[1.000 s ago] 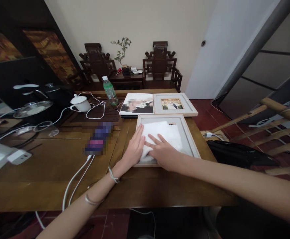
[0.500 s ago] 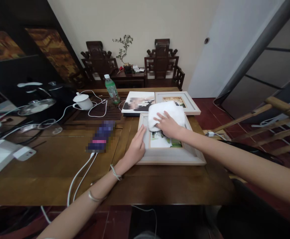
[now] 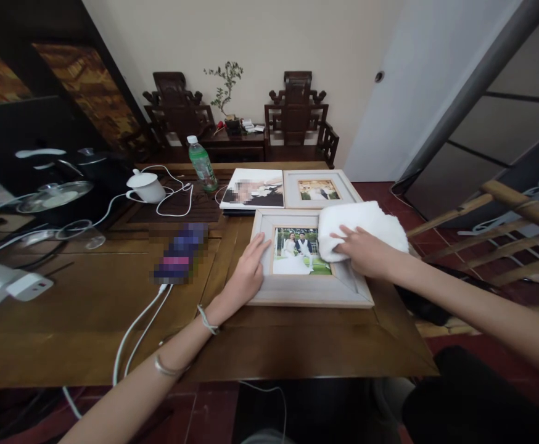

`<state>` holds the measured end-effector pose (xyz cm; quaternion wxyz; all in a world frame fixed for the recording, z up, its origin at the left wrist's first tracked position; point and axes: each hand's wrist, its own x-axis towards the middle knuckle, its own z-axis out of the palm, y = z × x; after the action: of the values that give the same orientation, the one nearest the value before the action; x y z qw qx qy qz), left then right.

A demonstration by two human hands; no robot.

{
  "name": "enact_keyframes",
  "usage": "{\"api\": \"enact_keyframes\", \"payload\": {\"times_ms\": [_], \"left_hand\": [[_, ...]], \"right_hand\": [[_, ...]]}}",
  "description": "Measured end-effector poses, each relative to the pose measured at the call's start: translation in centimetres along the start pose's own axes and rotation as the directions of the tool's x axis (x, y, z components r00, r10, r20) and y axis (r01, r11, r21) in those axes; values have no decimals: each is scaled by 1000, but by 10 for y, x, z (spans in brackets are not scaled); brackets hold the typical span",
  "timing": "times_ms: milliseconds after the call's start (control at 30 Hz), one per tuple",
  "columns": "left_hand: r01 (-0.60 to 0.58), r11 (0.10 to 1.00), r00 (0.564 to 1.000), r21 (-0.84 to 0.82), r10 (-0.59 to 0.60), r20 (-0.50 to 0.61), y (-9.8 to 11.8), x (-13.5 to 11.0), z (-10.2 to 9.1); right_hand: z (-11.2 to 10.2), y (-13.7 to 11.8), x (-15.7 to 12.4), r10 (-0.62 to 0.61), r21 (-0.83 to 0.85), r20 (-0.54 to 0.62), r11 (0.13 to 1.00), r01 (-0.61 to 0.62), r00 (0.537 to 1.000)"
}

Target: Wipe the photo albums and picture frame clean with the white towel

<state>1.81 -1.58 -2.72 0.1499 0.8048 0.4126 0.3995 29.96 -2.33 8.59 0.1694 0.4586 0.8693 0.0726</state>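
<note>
A pale wooden picture frame [image 3: 297, 291] holding a wedding photo lies flat on the dark wooden table [image 3: 89, 320]. My left hand [image 3: 247, 273] rests flat on the frame's left edge, fingers stretched out. My right hand [image 3: 366, 253] presses on a white folded cloth [image 3: 366, 223], which lies over the frame's right border and past the table's right edge.
Behind it lie a second smaller frame [image 3: 318, 190] and a photo book [image 3: 253, 190]. A green bottle [image 3: 201, 164], a white teapot [image 3: 145, 185], white cables [image 3: 135, 336] and a blurred object [image 3: 179, 253] sit to the left. A wooden chair [image 3: 505, 228] stands to the right.
My right hand has swept the white cloth from the frame's front to its far side and then to its right edge, uncovering the photo. My left hand has stayed on the frame's left edge.
</note>
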Motion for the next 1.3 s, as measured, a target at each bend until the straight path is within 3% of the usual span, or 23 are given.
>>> {"api": "enact_keyframes", "payload": {"times_ms": [167, 300, 433, 633, 800, 967, 1167, 1300], "left_hand": [[-24, 1000, 999, 15, 24, 25, 6, -1, -5], [-16, 1000, 998, 12, 15, 53, 8, -1, -6], [-5, 1000, 997, 28, 3, 80, 6, 1, -6], [9, 998, 997, 68, -14, 80, 6, 3, -5], [4, 998, 998, 60, -7, 56, 5, 2, -5], [7, 996, 998, 85, -12, 56, 6, 2, -3], [33, 994, 998, 109, -38, 40, 10, 2, -1], [55, 991, 997, 123, -60, 40, 13, 3, -2]], "right_hand": [[-16, -43, -52, -59, 107, 100, 993, 48, 993], [-23, -58, -64, -35, 162, 114, 987, 16, 993], [-11, -46, -31, 31, 154, -19, 988, -28, 999], [12, 3, 39, 46, -11, -207, 999, -49, 977], [20, 16, 55, 3, -106, -234, 994, -28, 972], [19, -17, 15, -54, -24, -170, 998, 51, 984], [-8, -69, -49, -79, 252, -47, 964, 88, 996], [-16, -87, -60, -124, 389, -25, 913, 124, 992]]}}
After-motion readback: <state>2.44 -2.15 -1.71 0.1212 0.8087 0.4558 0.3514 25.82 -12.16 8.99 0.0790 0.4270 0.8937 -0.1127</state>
